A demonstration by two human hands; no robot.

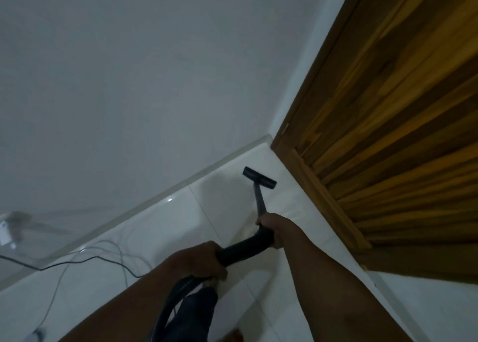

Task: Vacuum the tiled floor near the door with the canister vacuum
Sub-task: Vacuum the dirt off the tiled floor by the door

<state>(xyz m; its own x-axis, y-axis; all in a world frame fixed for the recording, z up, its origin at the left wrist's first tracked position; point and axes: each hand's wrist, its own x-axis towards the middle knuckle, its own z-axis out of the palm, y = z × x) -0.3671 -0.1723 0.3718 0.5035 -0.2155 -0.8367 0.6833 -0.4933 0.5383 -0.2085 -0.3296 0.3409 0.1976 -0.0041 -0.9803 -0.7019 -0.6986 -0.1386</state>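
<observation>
A black floor nozzle [259,177] lies flat on the white tiled floor [181,225], in the corner between the wall and the wooden door [401,135]. A dark wand [259,199] runs from the nozzle back to my right hand [271,228], which grips its curved handle end. The black ribbed hose [243,251] bends from there to my left hand [199,260], which grips it lower down. Below my left hand the hose loops down out of view. The canister itself is hidden.
A grey-white wall [129,83] with a pale skirting strip [155,197] borders the floor on the left. Thin cables [85,259] trail over the tiles at the left. A blurred object [15,228] sits against the wall at the far left. The door frame [323,199] edges the right side.
</observation>
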